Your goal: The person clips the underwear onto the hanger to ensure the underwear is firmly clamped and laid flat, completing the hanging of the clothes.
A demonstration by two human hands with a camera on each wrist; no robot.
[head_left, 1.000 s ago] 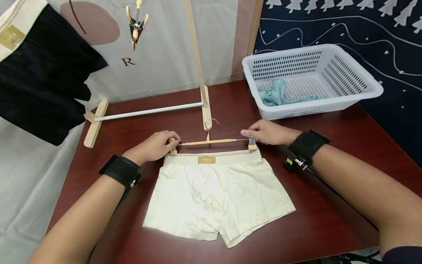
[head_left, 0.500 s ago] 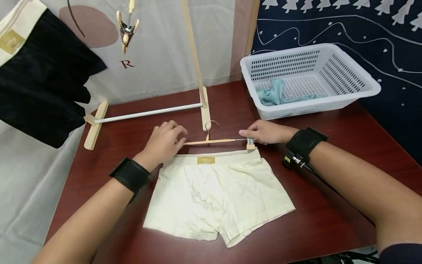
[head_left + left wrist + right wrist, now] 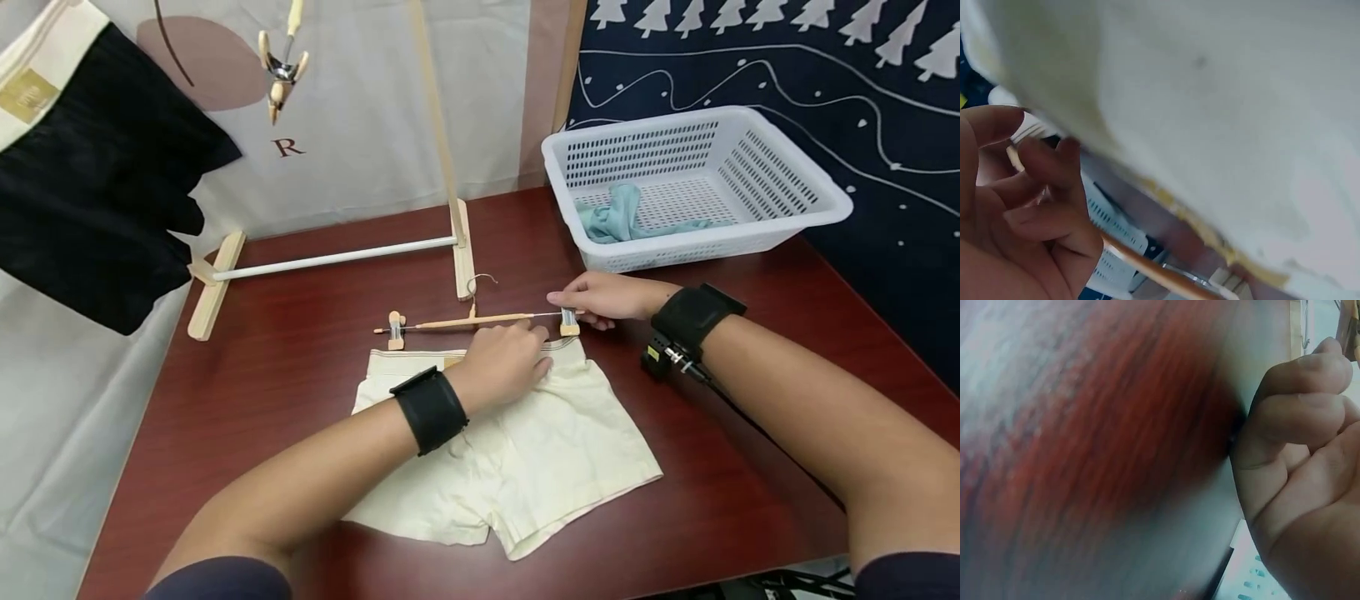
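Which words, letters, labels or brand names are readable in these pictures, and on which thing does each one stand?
"R": a dark letter on the pale backdrop cloth.
Gold label on the black garment's waistband: too small to read.
Gold label on the cream boxer shorts: mostly hidden behind the left hand, unreadable.
Both wrist views: too blurred, no text.

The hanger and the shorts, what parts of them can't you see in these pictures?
- Head view: the left hand covers the cream shorts' waistband middle and label.
- Head view: the right hand hides whether the hanger's right clip bites the cloth.
- Left wrist view: shorts blurred, too close.
- Right wrist view: the table blurred; the hanger cut off by the edge.
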